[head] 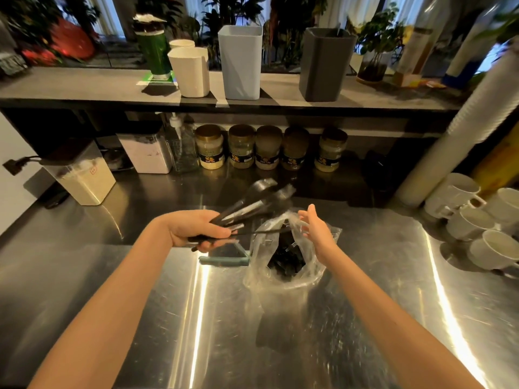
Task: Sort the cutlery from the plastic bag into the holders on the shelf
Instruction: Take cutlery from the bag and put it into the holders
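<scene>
- The left hand (196, 230) grips a bundle of black plastic cutlery (252, 204) by the handles, just left of the clear plastic bag (317, 265); the blurred heads fan out up and away from the fist.
- The right hand (314, 228) is open with its fingers straight, at the bag's upper right edge; whether it touches the film cannot be told.
- The bag lies on the steel counter (365, 318), mouth open, with more dark cutlery pieces (286, 262) inside.
- A teal flat object (223, 260) lies just left of the bag.
- Beyond the bag, on the shelf (84, 88), stand a white holder (191, 71), a light blue holder (241, 61) and a dark grey holder (323, 63), left to right.
- Labelled jars (266, 148) line up behind the bag; white mugs (471, 220) sit well to its right.
</scene>
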The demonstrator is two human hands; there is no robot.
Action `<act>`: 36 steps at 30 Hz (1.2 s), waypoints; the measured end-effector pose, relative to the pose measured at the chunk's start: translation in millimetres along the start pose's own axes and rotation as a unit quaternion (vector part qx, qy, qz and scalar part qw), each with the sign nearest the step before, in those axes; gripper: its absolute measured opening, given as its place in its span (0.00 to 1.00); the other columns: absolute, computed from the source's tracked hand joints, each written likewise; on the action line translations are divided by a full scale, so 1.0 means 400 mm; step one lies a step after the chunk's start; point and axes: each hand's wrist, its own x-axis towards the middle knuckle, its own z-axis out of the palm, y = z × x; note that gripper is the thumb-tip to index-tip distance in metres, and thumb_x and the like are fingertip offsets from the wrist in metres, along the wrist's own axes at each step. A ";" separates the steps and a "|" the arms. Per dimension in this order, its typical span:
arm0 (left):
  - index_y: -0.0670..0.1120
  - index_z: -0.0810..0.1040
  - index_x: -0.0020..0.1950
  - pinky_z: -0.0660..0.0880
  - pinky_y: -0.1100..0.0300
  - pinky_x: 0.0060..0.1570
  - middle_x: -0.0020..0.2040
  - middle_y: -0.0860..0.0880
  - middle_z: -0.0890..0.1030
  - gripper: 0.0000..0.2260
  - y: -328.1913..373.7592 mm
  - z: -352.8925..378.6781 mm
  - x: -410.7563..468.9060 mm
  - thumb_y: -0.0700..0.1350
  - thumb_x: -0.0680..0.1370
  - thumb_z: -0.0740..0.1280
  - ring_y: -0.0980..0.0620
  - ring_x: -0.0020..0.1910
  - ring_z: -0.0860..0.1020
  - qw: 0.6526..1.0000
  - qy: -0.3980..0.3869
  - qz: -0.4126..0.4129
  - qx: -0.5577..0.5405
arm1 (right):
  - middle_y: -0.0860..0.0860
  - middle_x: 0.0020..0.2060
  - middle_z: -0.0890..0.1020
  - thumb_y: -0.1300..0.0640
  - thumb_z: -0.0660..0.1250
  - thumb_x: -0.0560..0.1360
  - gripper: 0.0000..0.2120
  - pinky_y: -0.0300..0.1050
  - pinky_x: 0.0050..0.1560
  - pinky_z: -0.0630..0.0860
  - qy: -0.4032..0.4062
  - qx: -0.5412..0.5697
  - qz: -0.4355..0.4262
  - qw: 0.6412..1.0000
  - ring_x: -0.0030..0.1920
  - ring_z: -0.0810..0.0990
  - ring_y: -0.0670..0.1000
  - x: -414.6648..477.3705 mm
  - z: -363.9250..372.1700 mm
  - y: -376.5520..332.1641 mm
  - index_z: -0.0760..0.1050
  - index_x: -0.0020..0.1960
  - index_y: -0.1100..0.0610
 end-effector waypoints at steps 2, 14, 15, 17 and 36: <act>0.40 0.71 0.47 0.69 0.69 0.25 0.31 0.49 0.74 0.06 0.016 0.008 0.020 0.42 0.75 0.65 0.58 0.25 0.69 0.997 0.041 0.041 -0.043 | 0.53 0.67 0.71 0.43 0.45 0.82 0.26 0.47 0.62 0.66 0.006 0.027 -0.030 0.999 0.65 0.71 0.55 -0.006 0.015 -0.016 0.70 0.67 0.56; 0.44 0.73 0.52 0.69 0.59 0.35 0.31 0.50 0.74 0.05 0.089 0.102 0.191 0.45 0.81 0.61 0.54 0.29 0.72 0.982 0.138 0.126 0.030 | 0.54 0.49 0.82 0.48 0.61 0.78 0.15 0.47 0.57 0.75 -0.220 0.154 -0.075 0.960 0.47 0.82 0.50 -0.008 0.070 -0.116 0.76 0.55 0.58; 0.43 0.72 0.51 0.69 0.59 0.35 0.31 0.49 0.73 0.05 0.094 0.109 0.196 0.44 0.81 0.61 0.54 0.29 0.72 0.982 0.129 0.133 0.036 | 0.54 0.51 0.82 0.48 0.64 0.75 0.16 0.48 0.58 0.74 -0.220 0.184 -0.058 0.956 0.48 0.82 0.51 -0.003 0.064 -0.125 0.76 0.56 0.58; 0.42 0.71 0.47 0.71 0.61 0.35 0.32 0.48 0.72 0.05 0.103 0.116 0.198 0.42 0.81 0.60 0.54 0.29 0.71 0.983 0.101 0.145 0.053 | 0.54 0.57 0.81 0.47 0.66 0.71 0.20 0.52 0.62 0.73 -0.242 0.237 -0.025 0.941 0.56 0.80 0.54 0.017 0.043 -0.129 0.76 0.59 0.56; 0.41 0.70 0.52 0.73 0.63 0.39 0.38 0.47 0.73 0.03 0.099 0.058 0.271 0.40 0.79 0.62 0.56 0.33 0.73 0.994 0.011 0.110 -0.012 | 0.50 0.37 0.80 0.56 0.58 0.78 0.07 0.50 0.57 0.71 -0.237 0.331 -0.045 0.912 0.49 0.79 0.50 0.091 0.014 -0.137 0.73 0.46 0.56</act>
